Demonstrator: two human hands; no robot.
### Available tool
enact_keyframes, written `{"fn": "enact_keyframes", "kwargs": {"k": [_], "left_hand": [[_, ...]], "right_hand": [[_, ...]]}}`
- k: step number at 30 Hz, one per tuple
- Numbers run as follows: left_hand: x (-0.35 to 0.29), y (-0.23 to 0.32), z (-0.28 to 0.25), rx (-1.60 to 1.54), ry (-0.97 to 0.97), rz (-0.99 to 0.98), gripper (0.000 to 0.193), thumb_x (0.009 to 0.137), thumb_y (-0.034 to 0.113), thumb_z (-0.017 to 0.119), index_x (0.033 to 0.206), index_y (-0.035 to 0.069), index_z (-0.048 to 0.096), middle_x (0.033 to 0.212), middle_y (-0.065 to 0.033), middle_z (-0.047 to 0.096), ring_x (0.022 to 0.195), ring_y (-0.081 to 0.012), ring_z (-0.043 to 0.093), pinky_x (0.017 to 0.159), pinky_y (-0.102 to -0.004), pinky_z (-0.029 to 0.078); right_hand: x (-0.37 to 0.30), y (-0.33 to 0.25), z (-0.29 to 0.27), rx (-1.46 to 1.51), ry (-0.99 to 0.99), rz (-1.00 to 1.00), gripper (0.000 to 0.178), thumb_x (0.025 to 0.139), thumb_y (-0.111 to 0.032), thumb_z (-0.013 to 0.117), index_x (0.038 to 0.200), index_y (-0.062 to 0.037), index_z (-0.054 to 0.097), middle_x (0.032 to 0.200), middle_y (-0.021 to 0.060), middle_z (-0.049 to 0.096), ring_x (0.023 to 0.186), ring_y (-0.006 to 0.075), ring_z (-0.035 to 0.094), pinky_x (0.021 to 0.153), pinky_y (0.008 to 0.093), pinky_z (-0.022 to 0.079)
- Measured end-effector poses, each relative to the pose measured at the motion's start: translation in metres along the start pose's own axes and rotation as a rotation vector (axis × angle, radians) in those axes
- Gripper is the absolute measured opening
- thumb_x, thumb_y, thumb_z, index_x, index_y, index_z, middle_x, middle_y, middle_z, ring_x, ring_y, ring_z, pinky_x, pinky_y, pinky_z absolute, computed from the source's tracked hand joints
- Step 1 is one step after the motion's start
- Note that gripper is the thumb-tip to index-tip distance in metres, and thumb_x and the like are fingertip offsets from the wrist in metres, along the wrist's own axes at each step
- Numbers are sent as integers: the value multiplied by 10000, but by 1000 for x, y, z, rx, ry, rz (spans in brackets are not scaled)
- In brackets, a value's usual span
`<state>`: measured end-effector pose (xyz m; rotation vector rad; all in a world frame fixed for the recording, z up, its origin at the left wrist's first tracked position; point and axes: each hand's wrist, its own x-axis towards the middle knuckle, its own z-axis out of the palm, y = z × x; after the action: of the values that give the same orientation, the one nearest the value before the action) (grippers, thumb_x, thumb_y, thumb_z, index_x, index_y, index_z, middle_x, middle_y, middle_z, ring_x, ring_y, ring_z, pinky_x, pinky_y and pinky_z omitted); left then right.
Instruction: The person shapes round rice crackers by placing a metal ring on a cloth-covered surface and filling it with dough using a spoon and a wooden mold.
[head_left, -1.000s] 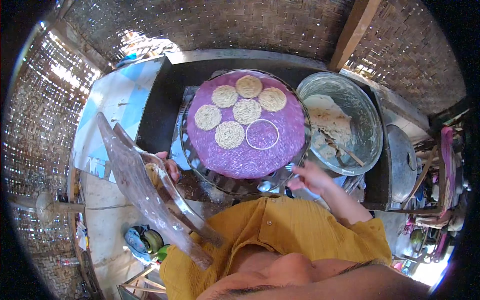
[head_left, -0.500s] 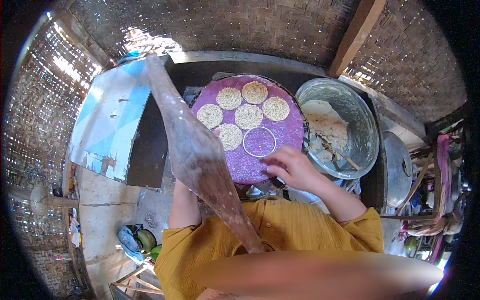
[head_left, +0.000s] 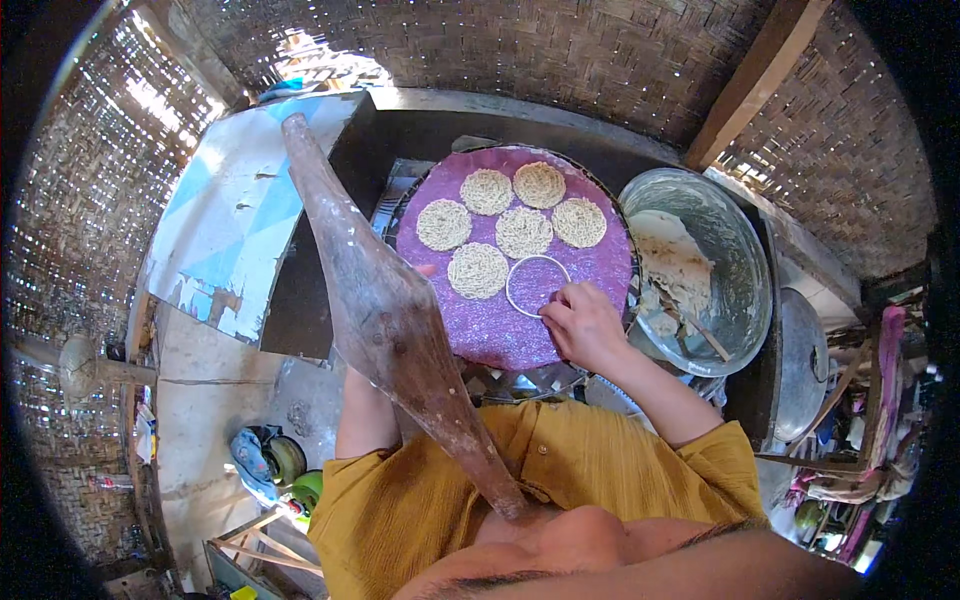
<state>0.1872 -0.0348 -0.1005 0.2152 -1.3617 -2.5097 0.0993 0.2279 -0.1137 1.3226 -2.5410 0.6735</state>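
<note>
On the purple mat: five noodle rounds.
Right hand: fingers pinch the metal ring.
Left hand: mostly hidden behind the wooden board; cannot tell its grip.

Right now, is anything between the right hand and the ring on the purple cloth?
No. The right hand already has its fingertips at the ring, which lies on bare purple cloth. The long wooden press crosses well to the left, clear of both.

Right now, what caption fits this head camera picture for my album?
Right hand steadies a metal ring on a purple cloth beside five noodle rounds; a wooden press hides the left hand.
</note>
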Motion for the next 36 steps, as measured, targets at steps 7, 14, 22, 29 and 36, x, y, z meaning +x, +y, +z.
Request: {"fn": "enact_keyframes", "kwargs": {"k": [7,14,22,29,36], "left_hand": [[20,-8,-6,512,-167,317,380,805,217,594,1114,13,509,983,-173,599,786,-238,616,683,-358,519],[40,10,64,1227,-368,293,661,648,155,707,1222,11,411,1004,-96,606,944,-196,588,822,-333,462],[115,69,110,-713,-965,0,894,676,292,662,1390,52,181,1378,-158,314,1314,-313,239,1043,-502,234],[160,12,104,-541,-725,19,604,792,337,583,1289,64,375,1190,-123,516,1190,-302,415,971,-497,345],[175,-42,90,-887,-386,-282,546,791,612,486,929,89,565,900,-75,608,906,-284,581,795,-442,473]], "right_hand": [[9,-16,-36,232,-16,9,421,791,-353,614,1106,-77,568,931,101,553,886,244,511,780,339,418],[-3,-29,-62,1515,-558,348,772,859,-617,322,1278,31,363,1181,131,511,1047,198,503,892,317,405],[-28,3,-115,1545,-709,608,1112,666,-846,237,1341,38,267,1060,249,534,854,298,576,712,390,463],[-17,37,-135,1565,-687,862,1048,716,-802,255,1284,75,340,999,231,564,863,300,579,767,399,454],[-12,61,-135,1418,-734,988,885,797,-705,302,1242,54,393,1000,224,574,860,297,592,765,400,483]]}}
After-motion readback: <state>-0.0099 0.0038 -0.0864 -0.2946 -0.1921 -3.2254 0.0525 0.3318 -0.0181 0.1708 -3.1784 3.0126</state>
